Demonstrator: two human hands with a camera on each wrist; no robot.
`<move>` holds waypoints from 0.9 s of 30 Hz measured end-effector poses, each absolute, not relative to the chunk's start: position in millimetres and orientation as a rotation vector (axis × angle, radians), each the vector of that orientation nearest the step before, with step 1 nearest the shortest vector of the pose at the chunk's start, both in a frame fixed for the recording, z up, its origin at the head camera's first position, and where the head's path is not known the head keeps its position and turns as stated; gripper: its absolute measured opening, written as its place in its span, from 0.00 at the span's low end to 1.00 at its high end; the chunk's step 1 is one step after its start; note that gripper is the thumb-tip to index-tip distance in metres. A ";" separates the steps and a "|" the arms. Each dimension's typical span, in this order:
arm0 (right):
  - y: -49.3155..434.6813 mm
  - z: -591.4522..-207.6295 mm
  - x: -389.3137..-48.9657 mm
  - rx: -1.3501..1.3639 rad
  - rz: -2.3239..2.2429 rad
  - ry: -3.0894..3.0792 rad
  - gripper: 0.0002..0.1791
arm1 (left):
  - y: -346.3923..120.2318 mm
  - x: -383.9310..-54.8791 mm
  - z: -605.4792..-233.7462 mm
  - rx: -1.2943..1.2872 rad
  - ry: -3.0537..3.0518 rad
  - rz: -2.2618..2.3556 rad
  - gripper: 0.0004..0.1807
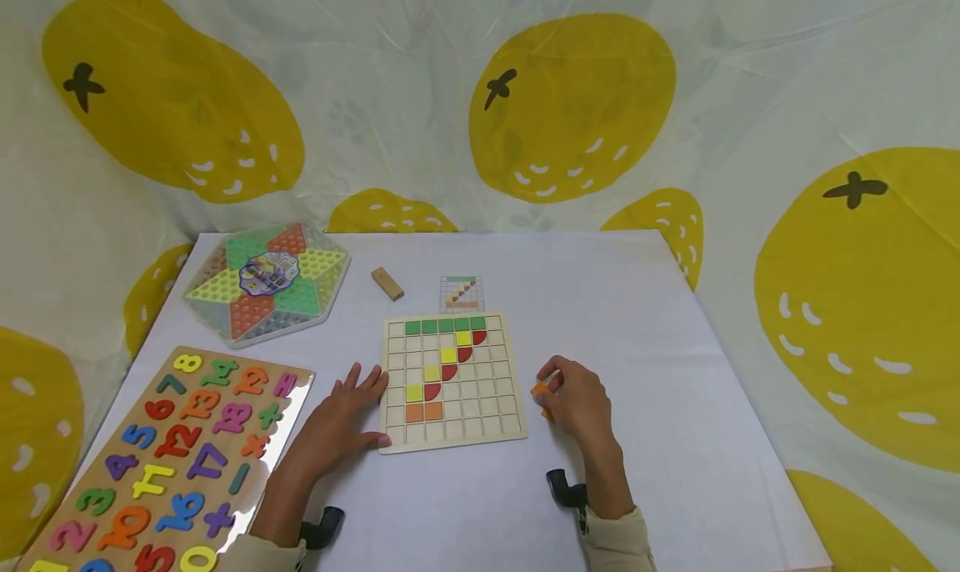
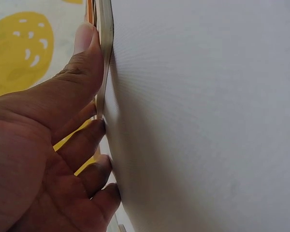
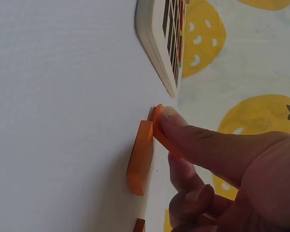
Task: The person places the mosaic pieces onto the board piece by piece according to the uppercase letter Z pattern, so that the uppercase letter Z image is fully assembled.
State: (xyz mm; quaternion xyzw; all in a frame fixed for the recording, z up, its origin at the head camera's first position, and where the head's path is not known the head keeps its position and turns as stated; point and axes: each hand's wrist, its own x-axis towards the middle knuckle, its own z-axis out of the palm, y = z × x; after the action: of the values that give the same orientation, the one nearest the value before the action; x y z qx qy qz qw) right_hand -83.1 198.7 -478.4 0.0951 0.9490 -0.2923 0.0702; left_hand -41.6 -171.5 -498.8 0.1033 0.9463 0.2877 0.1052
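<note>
A wooden grid board (image 1: 480,388) lies mid-table, with a row of green squares (image 1: 446,325), a diagonal of yellow squares (image 1: 448,355) and red quarter-round pieces (image 1: 449,373), and two orange squares (image 1: 423,412) at lower left. My left hand (image 1: 341,418) rests at the board's left edge, fingers spread, thumb at its lower left corner. To the right of the board, my right hand (image 1: 577,397) pinches an orange square tile (image 3: 163,135) between thumb and finger. Another orange tile (image 3: 141,157) lies on the table right beside it, and part of a third orange piece (image 3: 139,225) shows lower down.
Behind the board lies a small pattern card (image 1: 461,293), with a wooden block (image 1: 387,283) to its left. A hexagonal star-patterned game board (image 1: 322,293) sits at the back left. A number puzzle board (image 1: 296,380) takes up the front left.
</note>
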 end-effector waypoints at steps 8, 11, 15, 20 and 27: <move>189.5 -473.6 -80.1 0.291 -0.959 2.858 0.09 | -171.5 -40.9 -497.9 0.305 2.799 0.838 0.57; 183.3 -472.5 -78.2 0.256 -0.958 2.888 0.09 | -171.4 -41.2 -498.3 0.307 2.798 0.834 0.58; 173.6 -471.1 -75.5 0.194 -0.993 2.909 0.09 | -171.3 -41.2 -498.1 0.296 2.793 0.841 0.58; 160.6 -469.5 -73.3 0.112 -1.036 2.908 0.10 | -171.0 -41.1 -497.4 0.282 2.785 0.850 0.58; 142.1 -469.3 -71.1 0.038 -1.070 2.835 0.10 | -170.4 -40.9 -497.3 0.283 2.790 0.840 0.58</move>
State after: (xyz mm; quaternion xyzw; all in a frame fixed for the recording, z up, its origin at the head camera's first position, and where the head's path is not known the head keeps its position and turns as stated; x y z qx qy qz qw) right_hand -71.1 142.1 -469.3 0.0125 0.9340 -0.3526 0.0557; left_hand -40.9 -170.4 -497.3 0.0960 0.9476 0.2854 0.1067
